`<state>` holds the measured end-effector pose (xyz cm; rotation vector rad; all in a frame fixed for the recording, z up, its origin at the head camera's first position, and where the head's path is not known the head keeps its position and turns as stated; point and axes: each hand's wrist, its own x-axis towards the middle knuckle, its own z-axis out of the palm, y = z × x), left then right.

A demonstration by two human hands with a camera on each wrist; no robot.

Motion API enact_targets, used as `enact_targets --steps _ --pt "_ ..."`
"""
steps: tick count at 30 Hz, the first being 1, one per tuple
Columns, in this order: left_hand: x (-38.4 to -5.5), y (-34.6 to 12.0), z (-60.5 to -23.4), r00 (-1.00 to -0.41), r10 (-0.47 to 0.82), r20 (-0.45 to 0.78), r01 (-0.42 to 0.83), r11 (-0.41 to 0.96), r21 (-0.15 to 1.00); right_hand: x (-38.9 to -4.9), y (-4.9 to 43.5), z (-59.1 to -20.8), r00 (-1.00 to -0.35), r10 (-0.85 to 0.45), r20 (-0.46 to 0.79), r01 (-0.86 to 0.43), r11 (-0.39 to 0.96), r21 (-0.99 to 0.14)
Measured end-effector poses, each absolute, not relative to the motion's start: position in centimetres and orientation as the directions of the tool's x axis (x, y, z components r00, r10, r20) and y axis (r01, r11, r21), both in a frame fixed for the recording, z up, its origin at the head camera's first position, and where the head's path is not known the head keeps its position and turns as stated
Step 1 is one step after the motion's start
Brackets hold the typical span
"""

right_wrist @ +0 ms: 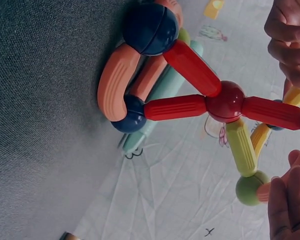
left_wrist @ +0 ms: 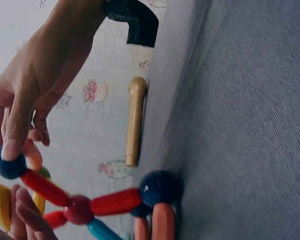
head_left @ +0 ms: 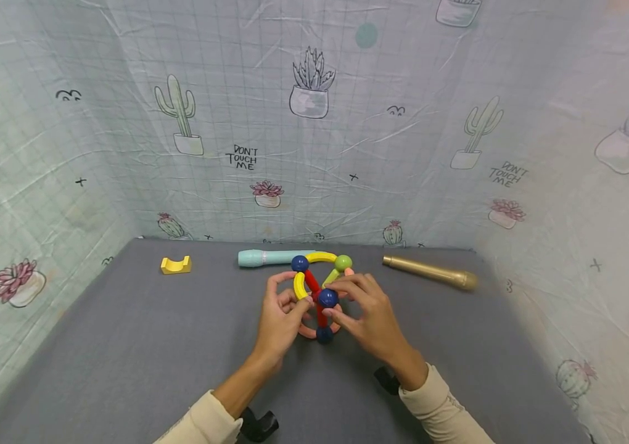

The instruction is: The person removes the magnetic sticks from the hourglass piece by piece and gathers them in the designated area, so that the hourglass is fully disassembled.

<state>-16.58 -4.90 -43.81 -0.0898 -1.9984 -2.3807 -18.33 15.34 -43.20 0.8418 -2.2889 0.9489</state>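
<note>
A magnetic ball-and-stick frame stands on the table between both hands. Its red centre ball (right_wrist: 225, 101) joins red straight sticks and a light green stick (right_wrist: 241, 147). Dark blue balls, one lower ball (head_left: 324, 335) among them, and salmon curved sticks (right_wrist: 112, 85) form its base. At the top, my right hand (head_left: 372, 317) pinches a dark blue ball (head_left: 328, 298) between thumb and fingers. My left hand (head_left: 280, 317) holds a yellow curved stick (head_left: 299, 287) on the left side. Behind them sit a blue ball (head_left: 300, 264) and a green ball (head_left: 343, 263).
A light blue toy microphone (head_left: 253, 258) lies behind the frame, and a gold microphone (head_left: 431, 271) lies at the back right. A yellow notched block (head_left: 176, 265) rests at the back left. Patterned cloth (head_left: 314, 154) walls the grey table (head_left: 142, 357).
</note>
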Motion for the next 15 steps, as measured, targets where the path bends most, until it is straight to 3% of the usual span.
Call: enact_targets --steps 4,15 --pt "-16.5 -6.1 -44.2 -0.994 0.080 0.070 0.056 -0.165 0.985 -18.4 15.3 -43.2 -0.666 -0.351 0.659 -0.716 0.549 -0.432" --pt "-16.4 -11.4 -45.5 -0.987 0.122 0.107 0.119 0.097 0.988 -18.5 15.4 -43.2 -0.659 -0.355 0.664 -0.721 0.550 -0.422"
